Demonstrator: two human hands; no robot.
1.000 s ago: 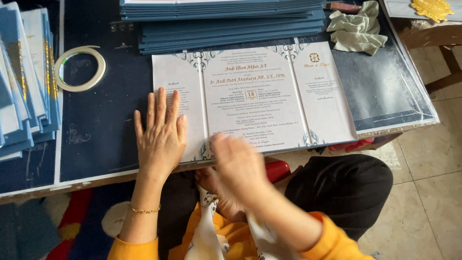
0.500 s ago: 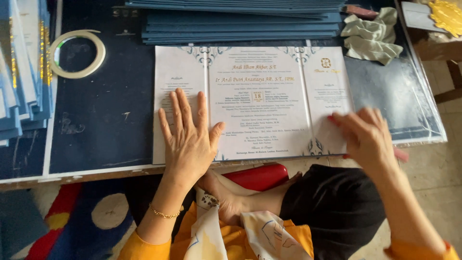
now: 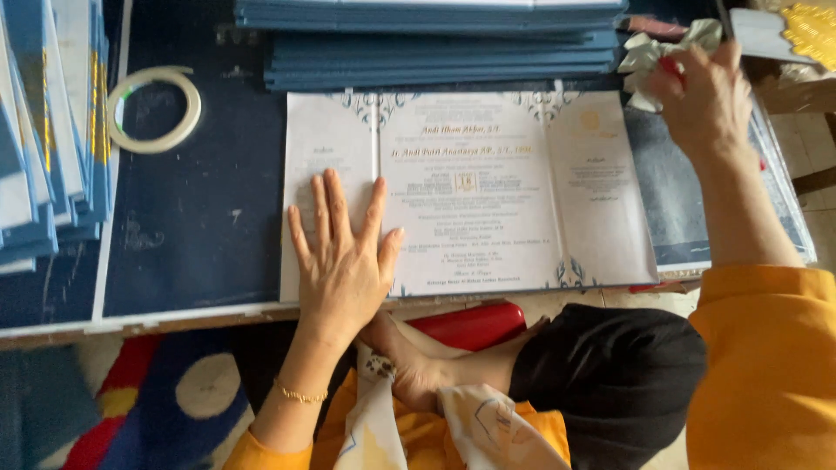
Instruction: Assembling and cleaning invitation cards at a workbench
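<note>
Head view: the person is sitting on the floor at a low tabletop with a dark blue surface. An opened card, pale grey with three panels, gold lettering and blue leaf ornaments, is lying flat at the near edge of the tabletop.

The left hand is lying on the left fold of the card. Its palm is down and its fingers are spread apart, so it is pressing and gripping nothing. A thin gold bracelet is sitting on that wrist.

The right hand is reaching away to the far right corner, well apart from the card. Its fingers are bending over a crumpled pale cloth, and something small and red is showing between them. I cannot tell if the hand is already clamping on the cloth or only touching it.

As I judge it, the step in hand is the flattening of the card along its left fold while the other hand is fetching something from the corner. A next move on the card is calling for steady pressure from the left palm, so that the card is not sliding off the near edge.

Behind the card a stack of blue folders is lying, and another blue stack is standing at the left. A ring of tape is lying between them. A red object is showing under the tabletop edge, just beside the person's foot.
</note>
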